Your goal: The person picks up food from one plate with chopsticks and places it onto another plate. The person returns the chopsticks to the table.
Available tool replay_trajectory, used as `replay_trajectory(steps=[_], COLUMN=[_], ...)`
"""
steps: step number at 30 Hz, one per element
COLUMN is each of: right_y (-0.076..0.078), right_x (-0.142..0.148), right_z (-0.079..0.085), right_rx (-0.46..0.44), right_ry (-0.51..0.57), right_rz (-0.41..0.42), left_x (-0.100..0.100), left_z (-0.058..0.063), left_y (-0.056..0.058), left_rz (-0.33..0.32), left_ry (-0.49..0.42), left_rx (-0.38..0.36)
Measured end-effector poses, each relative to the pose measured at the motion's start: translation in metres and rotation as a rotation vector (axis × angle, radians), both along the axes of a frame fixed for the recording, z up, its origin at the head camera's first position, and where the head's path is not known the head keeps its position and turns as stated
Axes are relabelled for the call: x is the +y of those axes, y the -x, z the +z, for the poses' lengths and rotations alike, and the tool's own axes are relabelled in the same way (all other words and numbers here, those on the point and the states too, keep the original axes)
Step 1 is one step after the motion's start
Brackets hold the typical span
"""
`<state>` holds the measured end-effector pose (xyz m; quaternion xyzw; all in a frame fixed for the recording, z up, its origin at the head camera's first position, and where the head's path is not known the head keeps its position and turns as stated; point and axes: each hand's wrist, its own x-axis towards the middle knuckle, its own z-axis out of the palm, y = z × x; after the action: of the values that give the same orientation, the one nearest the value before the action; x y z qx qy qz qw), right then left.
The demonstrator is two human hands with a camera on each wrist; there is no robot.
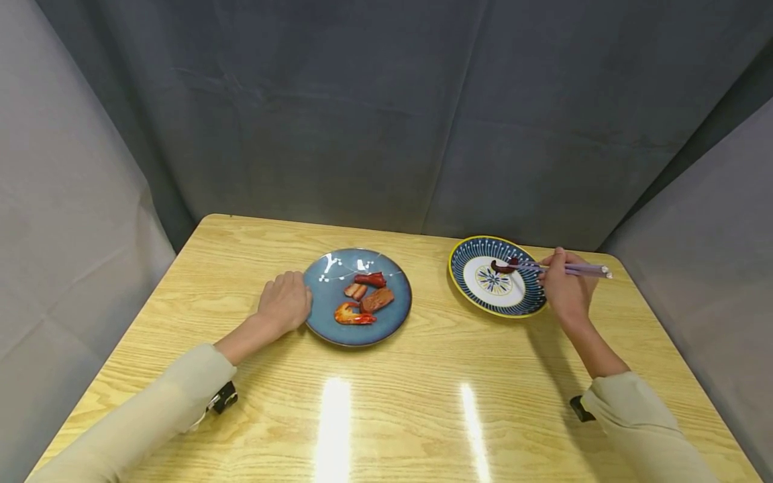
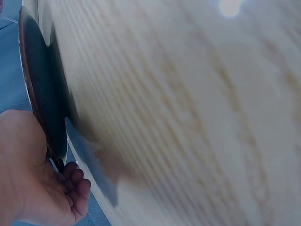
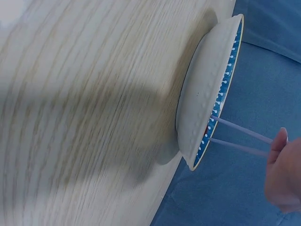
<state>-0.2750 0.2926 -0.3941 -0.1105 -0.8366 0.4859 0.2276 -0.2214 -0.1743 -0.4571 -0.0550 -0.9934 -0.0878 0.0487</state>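
My left hand (image 1: 285, 300) grips the left rim of a round blue plate (image 1: 323, 315); the left wrist view has its fingers (image 2: 77, 186) curled beneath the edge. On this plate lie a shrimp (image 1: 355, 314), a brown slab of meat (image 1: 377, 300), a striped piece like pork belly (image 1: 355, 291) and a dark red piece (image 1: 370, 279). At the right, my right hand (image 1: 566, 285) holds a pair of lilac chopsticks (image 1: 582, 269). Their tips meet a dark, curved piece of food (image 1: 502, 267) on a yellow-rimmed patterned plate (image 1: 477, 295). The right wrist view hides most of that piece behind the rim.
Both plates stand on a light wooden table (image 1: 423, 396), toward its far side. Dark grey cloth (image 1: 362, 121) hangs behind it, and paler cloth (image 1: 66, 201) flanks the left and right sides. Bare wood separates the two plates.
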Motion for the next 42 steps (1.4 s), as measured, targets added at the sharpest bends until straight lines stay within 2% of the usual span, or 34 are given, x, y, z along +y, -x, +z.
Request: replay_trajectory(steps=[4,10,17,29,34,42], right_y=[0.0,0.003,0.004,0.006,0.006,0.002], right_x=[0.0,0.001,0.004,0.005,0.007,0.003], right_z=[0.0,-0.003,-0.007,-0.011,-0.012,-0.007], right_rx=[0.001,-0.007,-0.068,0.014,0.048,0.125], right_ry=[-0.015,0.02,0.025,0.014,0.01,0.07], right_rz=[0.017,0.018,-0.011,-0.065,-0.058,-0.042], left_x=[0.0,0.001,0.001,0.001,0.001,0.001], left_z=[0.001,0.001,0.0,0.001,0.001,0.002], left_y=[0.0,0.0,0.001,0.0,0.0,-0.002], left_rz=[0.001,0.002,-0.004,0.0,-0.002,0.0], left_ry=[-0.006,-0.003,0.011,-0.002,0.002,-0.004], left_rx=[0.006,0.004,0.004,0.002,0.004,0.007])
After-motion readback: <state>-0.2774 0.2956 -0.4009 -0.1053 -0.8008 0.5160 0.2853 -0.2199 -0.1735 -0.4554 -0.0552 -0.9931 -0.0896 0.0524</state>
